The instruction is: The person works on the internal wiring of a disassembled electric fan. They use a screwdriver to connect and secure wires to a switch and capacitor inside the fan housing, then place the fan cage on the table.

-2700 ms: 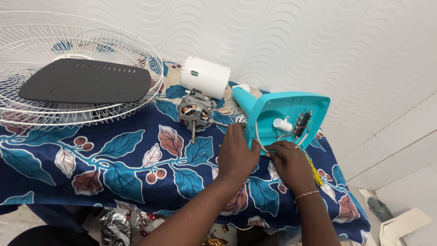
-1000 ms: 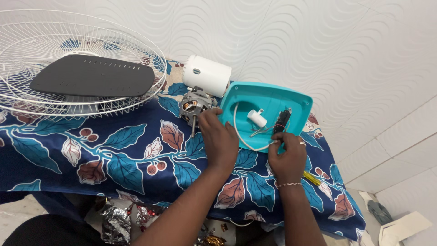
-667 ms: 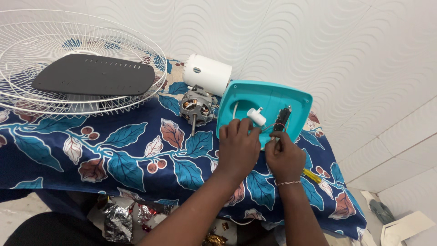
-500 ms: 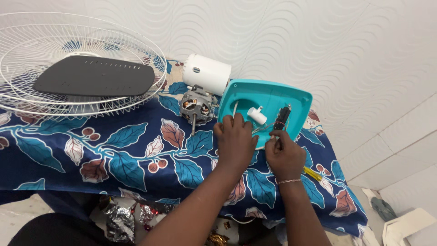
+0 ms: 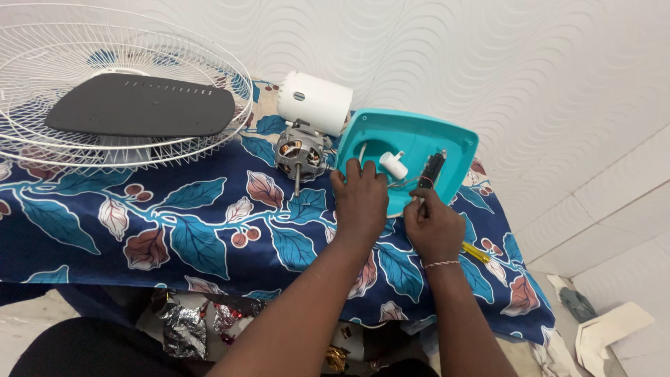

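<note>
At the near edge of the turquoise housing (image 5: 412,150), the left hand (image 5: 361,202) is laid flat with fingers spread narrowly, pressing the shell down on the desk (image 5: 174,230). Just to its right, the right hand (image 5: 433,227) is closed in a pinch around what seem to be thin wires beside the black switch block (image 5: 432,169); what exactly is gripped cannot be told. The wires are best worked gently, the shell being kept steady. The white knob (image 5: 393,165) stands between the hands. Farther left, the motor (image 5: 299,152) and white cylinder (image 5: 314,102) lie touching; the wire fan guard (image 5: 209,139) is well apart.
</note>
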